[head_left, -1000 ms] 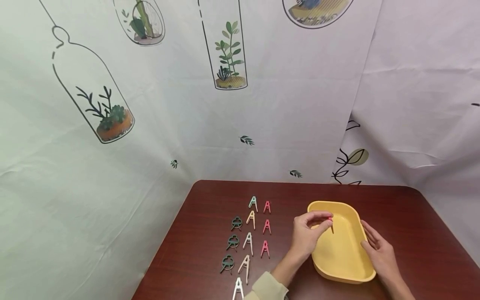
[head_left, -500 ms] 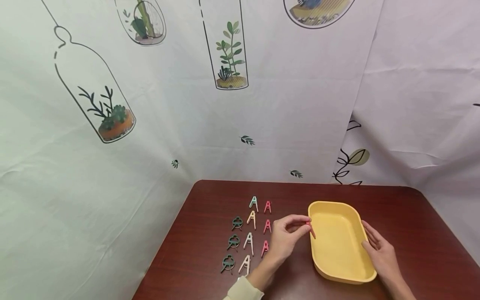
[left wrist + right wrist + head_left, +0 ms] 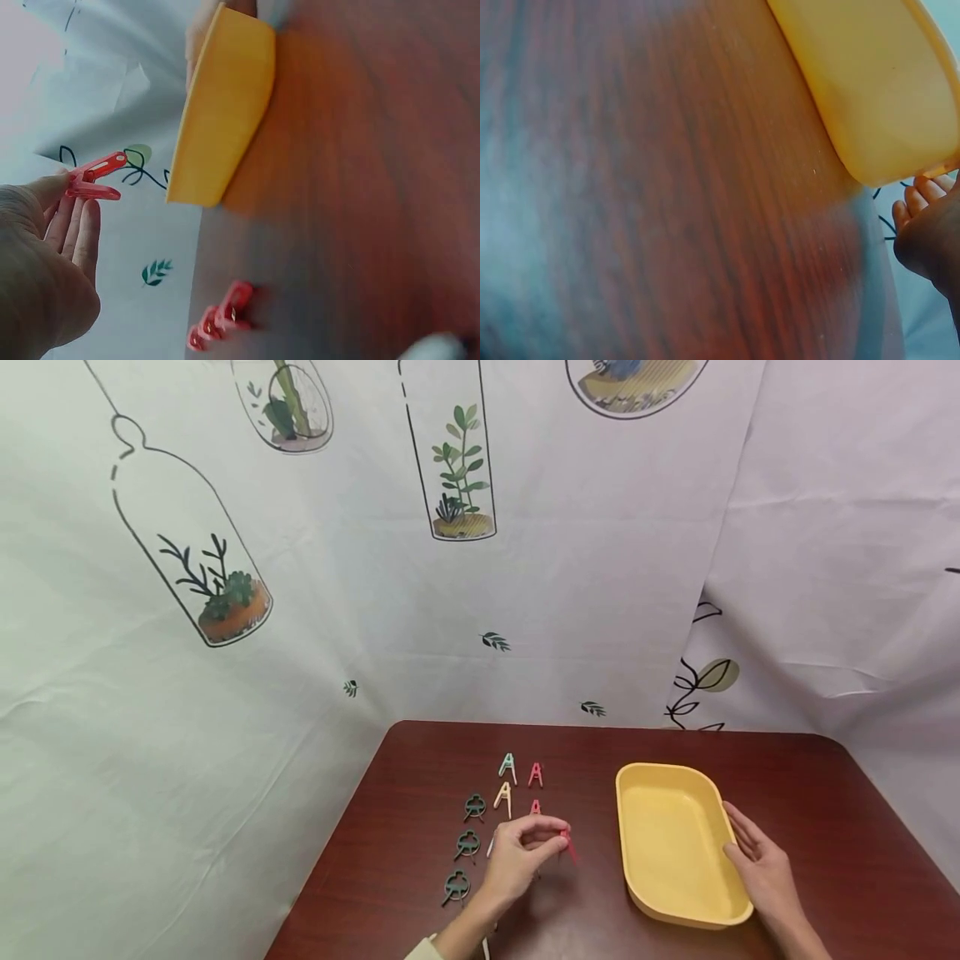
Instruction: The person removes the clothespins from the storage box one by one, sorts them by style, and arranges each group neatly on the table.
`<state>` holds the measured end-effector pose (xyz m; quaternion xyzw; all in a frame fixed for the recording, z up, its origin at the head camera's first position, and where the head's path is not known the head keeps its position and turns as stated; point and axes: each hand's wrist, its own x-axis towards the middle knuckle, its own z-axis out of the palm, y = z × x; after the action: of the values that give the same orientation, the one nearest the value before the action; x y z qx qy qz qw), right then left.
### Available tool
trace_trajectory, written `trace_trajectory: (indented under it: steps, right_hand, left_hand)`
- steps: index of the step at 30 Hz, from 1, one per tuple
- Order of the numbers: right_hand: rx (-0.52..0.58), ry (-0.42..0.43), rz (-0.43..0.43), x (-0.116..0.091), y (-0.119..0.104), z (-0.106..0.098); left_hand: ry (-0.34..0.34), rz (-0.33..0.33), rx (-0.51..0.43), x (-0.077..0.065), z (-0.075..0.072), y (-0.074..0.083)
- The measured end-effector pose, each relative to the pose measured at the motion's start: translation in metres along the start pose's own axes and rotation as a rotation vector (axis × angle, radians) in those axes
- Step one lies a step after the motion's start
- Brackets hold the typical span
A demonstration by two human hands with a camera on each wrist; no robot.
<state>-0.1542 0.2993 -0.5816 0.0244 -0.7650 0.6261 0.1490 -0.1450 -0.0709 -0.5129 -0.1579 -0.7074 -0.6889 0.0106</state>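
My left hand (image 3: pixel 517 860) pinches a pink clothespin (image 3: pixel 568 845) between thumb and fingertips, over the table left of a yellow plastic basin (image 3: pixel 673 843). In the left wrist view the clothespin's (image 3: pixel 94 178) two legs point away from the fingers. On the basin's right side, my right hand (image 3: pixel 765 870) holds the wall, thumb at the rim and fingers along the outside. Nothing lies inside the basin. Other pink clothespins (image 3: pixel 536 775) stand in a column beyond the left hand, which partly covers the nearer ones. The right wrist view shows only part of the right hand (image 3: pixel 930 225) under the basin's rim.
Left of the pink column are a light blue clothespin (image 3: pixel 507 767) and a pale yellow one (image 3: pixel 503 798); whiter ones nearer are mostly behind the left arm. Several dark green round clips (image 3: pixel 467 843) line the far left. A printed cloth (image 3: pixel 600 568) hangs behind the brown table (image 3: pixel 795 777).
My left hand has carried the pink clothespin leftward, from above the basin, past its left rim, to over the table beside the pink column. The right hand and basin have stayed put.
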Motion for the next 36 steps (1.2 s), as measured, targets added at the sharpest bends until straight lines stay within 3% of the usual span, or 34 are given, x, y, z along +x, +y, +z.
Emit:
trace_trajectory:
  steps: [6, 11, 17, 20, 30, 36]
  right_hand:
    - [-0.053, 0.0, 0.001, 0.001, 0.0, -0.001]
    - [-0.086, -0.011, 0.033, 0.001, -0.001, -0.001]
    - [-0.083, -0.004, 0.029, 0.002, 0.0, -0.001]
    - [-0.073, -0.005, 0.028, 0.001, 0.0, -0.001]
    - [-0.104, -0.002, 0.029, 0.0, -0.001, -0.001]
    - [-0.104, 0.003, 0.025, 0.001, -0.002, -0.001]
  left_hand:
    - [-0.013, -0.021, 0.071, -0.021, -0.018, -0.009]
    - [-0.018, -0.014, 0.188, -0.038, -0.031, -0.016]
    - [-0.032, -0.107, 0.28, -0.053, -0.037, -0.021]
    - [-0.039, -0.149, 0.289, -0.057, -0.037, -0.024]
    - [-0.025, -0.191, 0.387, -0.061, -0.037, -0.031]
    - [-0.027, -0.136, 0.475, -0.063, -0.038, -0.033]
